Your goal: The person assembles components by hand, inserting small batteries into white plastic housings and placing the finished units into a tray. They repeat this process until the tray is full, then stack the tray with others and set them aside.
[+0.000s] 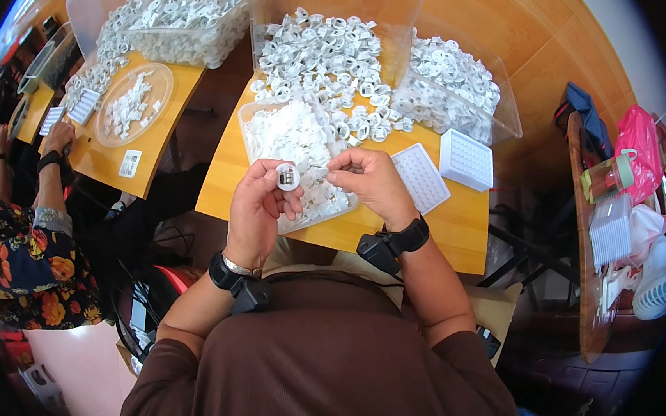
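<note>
Between the thumb and fingers of my left hand [259, 196] is a small round white plastic part [288, 177], its face showing dark and metallic bits inside. My right hand [373, 181] is beside it on the right, thumb and forefinger pinched together. Whatever that pinch holds is too small to make out. Both hands are above a clear plastic tray [294, 225] filled with small flat white pieces [296, 131]. Behind the tray, many white ring-shaped parts [321, 55] lie heaped on the yellow table [222, 176].
Right of the tray lie a white slotted tray [420, 177] and a stack of white trays [466, 161]. A clear bin [504, 120] holds more ring parts. At left, another person's hand [60, 136] works near a round dish [162, 108]. A wooden side table [582, 227] stands far right.
</note>
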{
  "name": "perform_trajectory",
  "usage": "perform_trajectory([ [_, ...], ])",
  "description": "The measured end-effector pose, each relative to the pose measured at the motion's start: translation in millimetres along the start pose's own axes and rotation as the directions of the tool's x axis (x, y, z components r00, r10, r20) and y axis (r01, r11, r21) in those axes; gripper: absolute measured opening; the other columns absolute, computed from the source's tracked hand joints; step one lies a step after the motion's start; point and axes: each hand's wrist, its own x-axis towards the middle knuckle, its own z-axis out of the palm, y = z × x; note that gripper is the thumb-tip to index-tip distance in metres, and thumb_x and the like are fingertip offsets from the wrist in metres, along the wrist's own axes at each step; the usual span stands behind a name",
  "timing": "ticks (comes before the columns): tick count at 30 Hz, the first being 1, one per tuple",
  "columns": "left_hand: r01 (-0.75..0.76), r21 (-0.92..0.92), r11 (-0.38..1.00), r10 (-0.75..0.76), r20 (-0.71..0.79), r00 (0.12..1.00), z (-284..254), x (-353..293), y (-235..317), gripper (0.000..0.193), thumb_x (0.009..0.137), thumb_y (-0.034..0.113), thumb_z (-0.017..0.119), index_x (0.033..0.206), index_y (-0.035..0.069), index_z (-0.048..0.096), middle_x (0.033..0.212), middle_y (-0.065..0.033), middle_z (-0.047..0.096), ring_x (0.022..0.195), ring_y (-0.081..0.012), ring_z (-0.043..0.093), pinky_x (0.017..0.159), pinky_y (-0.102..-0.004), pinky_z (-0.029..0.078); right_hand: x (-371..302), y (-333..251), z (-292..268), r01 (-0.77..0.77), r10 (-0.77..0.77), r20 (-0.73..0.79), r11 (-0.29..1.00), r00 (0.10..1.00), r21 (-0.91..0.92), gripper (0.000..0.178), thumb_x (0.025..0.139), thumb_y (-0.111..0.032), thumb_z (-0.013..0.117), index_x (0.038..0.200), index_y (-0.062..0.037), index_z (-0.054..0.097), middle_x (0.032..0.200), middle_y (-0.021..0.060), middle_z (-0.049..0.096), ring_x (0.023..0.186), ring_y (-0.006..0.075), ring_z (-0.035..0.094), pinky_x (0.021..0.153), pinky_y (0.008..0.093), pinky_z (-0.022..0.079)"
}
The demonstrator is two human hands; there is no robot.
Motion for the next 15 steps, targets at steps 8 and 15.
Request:
perform_trajectory([
  [8, 0.032, 0.016, 0.999, -0.032, 0.014, 0.999, 3, -1, -5, 0.027, 0.094, 0.026, 0.046, 0.105, 0.002, 0.051, 0.079, -0.0111, 0.062, 0.062, -0.0168, 0.059, 0.056, -0.0256, 0.046, -9, -8, -1, -0.021, 0.015, 0.024, 0.971, 1.0, 0.238, 0.017, 0.083, -0.007, 0.066, 0.1, -0.0014, 0.063, 0.081, 0.0012, 0.064, 0.068, 0.0067, 0.056, 0.062, 0.0204, 0.045],
  [15, 0.115, -0.025, 0.993, -0.112, 0.095, 0.989, 10, 0, -10, 0.023, 0.096, 0.022, 0.043, 0.104, 0.003, 0.053, 0.08, -0.0103, 0.063, 0.063, -0.0152, 0.059, 0.056, -0.0238, 0.046, -30, -20, 0, 0.001, -0.015, 0.049, 0.961, 0.999, 0.278, 0.02, 0.086, -0.006, 0.063, 0.105, -0.0002, 0.06, 0.084, 0.0039, 0.066, 0.071, 0.0084, 0.058, 0.067, 0.0223, 0.047],
])
